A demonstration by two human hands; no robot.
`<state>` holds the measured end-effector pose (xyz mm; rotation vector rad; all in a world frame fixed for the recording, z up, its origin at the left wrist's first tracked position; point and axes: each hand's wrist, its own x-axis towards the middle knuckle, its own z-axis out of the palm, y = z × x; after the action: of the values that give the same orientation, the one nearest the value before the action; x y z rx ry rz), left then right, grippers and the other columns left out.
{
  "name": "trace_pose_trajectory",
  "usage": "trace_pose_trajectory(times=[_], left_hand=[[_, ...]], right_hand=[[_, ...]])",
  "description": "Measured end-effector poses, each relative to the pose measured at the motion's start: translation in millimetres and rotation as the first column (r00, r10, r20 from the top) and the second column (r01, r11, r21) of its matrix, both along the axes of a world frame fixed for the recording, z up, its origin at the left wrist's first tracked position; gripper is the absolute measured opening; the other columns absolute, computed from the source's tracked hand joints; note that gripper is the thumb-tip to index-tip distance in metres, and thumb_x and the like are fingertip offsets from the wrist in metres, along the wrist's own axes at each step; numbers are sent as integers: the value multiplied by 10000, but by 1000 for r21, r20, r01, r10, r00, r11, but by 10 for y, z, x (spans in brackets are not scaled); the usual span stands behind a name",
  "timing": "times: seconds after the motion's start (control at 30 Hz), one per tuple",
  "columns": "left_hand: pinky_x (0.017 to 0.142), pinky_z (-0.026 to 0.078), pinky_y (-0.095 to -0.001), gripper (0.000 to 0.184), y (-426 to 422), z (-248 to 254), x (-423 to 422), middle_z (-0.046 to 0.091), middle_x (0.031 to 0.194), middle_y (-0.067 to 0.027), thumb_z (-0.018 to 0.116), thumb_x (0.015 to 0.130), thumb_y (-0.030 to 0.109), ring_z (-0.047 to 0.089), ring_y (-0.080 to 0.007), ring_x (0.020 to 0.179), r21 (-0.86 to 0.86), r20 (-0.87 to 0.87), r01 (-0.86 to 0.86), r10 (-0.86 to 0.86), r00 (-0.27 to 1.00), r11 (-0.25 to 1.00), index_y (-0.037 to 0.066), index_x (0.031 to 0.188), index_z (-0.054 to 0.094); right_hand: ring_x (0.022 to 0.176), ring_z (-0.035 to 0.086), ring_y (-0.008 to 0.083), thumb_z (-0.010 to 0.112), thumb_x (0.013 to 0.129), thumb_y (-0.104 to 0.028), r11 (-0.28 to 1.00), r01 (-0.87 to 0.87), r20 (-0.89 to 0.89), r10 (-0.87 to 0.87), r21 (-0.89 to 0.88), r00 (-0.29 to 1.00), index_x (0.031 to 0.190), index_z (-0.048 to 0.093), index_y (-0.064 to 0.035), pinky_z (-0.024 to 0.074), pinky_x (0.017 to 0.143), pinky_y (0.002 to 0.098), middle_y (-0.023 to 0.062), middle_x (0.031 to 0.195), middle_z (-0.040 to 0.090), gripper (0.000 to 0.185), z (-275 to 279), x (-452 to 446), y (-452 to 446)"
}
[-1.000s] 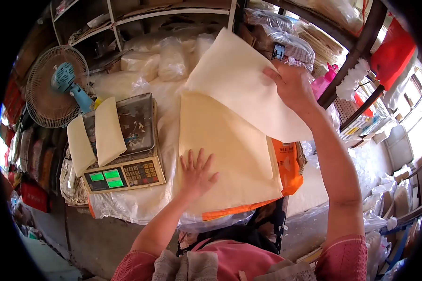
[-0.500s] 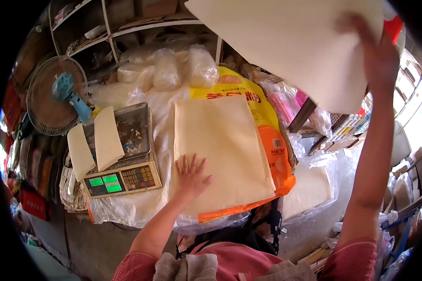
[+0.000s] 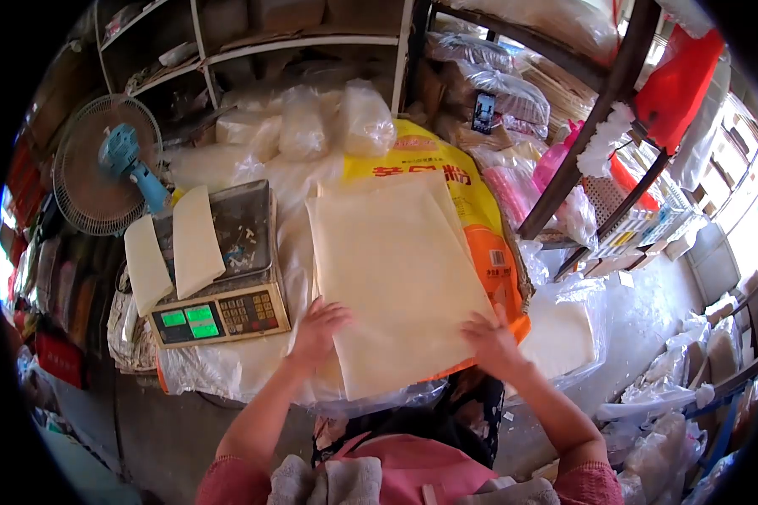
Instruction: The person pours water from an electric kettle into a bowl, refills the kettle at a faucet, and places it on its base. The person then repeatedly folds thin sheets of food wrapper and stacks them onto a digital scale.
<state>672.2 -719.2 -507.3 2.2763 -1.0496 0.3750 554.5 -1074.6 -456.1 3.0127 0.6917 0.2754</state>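
Note:
A large cream sheet (image 3: 400, 278) lies slightly askew on top of a stack of similar sheets, whose edges show at its left and upper right. Beside the sheet's lower left edge is my left hand (image 3: 318, 331), its fingers apart and a little blurred. My right hand (image 3: 490, 341) touches the lower right edge, fingers spread. Under the stack lies a yellow and orange printed sack (image 3: 493, 261). On the left, a scale (image 3: 244, 316) with green displays carries two curved cream pieces (image 3: 196, 241) and small scraps.
A fan (image 3: 109, 164) stands behind the scale. Clear bags of pale material (image 3: 367, 118) lie beyond the stack, below shelves (image 3: 303, 42). A phone (image 3: 483, 112) is propped at the back right, near a dark slanted post (image 3: 594, 147). Plastic bags (image 3: 661, 446) lie at the lower right.
The sheet that my right hand held up and swung to the upper right now lies flat on the stack. My right hand has come down to its edge; my left hand has shifted off the stack's surface.

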Motion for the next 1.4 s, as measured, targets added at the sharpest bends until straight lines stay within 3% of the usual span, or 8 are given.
trace_pose_trajectory(times=[0.1,0.17,0.27,0.5,0.6,0.87,1.07,1.4], left_hand=[[880,459,-393,159,132,223,-49,661,930,-75,579,777,17,618,-249,951,-172,-324,-8,-49,945,985,53,920,638],[711,506,-292,112,249,67,-111,662,885,-81,589,841,47,633,-184,861,-219,-433,-27,-73,899,975,-6,930,633],[693,506,-282,128,208,264,-276,659,862,-55,560,886,61,628,-141,831,-295,-810,-405,-2,586,865,-27,949,627],[734,500,-337,312,-72,373,16,619,1029,-147,633,842,127,616,-228,917,-42,-736,-608,387,556,793,6,1123,569],[843,457,-387,409,-198,387,20,501,1246,-158,646,822,168,532,-290,1084,-70,123,-523,528,840,849,55,1197,530],[1077,172,-567,703,-325,34,-147,333,1413,-153,561,804,562,262,-348,1337,334,-6,-169,182,983,927,96,1321,455],[1075,211,-534,551,-253,61,-148,357,1400,-154,596,830,351,292,-342,1326,331,8,-112,115,993,937,85,1297,474],[968,405,-413,278,-27,750,-130,633,924,-73,620,688,-43,626,-251,890,69,189,-68,54,981,995,63,944,598]], right_hand=[[928,639,228,668,765,-75,890,124,-249,-12,439,968,875,652,-50,392,979,447,65,860,684,114,525,-41,-235],[849,646,147,730,760,-114,653,445,-505,-109,613,856,968,661,-9,492,815,342,77,878,685,243,879,-150,-395],[827,606,109,688,753,0,55,261,-266,235,964,935,1054,605,10,488,677,244,74,952,654,312,871,-87,-386],[856,621,131,614,798,-58,145,511,-477,-218,847,852,1118,573,-7,482,738,263,83,978,666,327,44,685,-47],[788,613,92,598,760,-56,274,565,-400,-479,778,782,1096,578,-19,481,695,246,66,948,671,339,-253,870,13],[1177,473,353,593,781,-102,616,593,-102,-644,518,758,1363,372,-87,386,972,421,189,1308,477,623,69,741,296],[1348,244,353,498,875,-153,944,288,-29,-288,160,957,1397,319,-112,227,1060,548,185,1442,282,553,-406,544,585],[1190,448,361,497,871,-115,867,6,-142,74,499,987,1312,408,-63,340,993,516,175,1281,484,453,450,604,1344]])
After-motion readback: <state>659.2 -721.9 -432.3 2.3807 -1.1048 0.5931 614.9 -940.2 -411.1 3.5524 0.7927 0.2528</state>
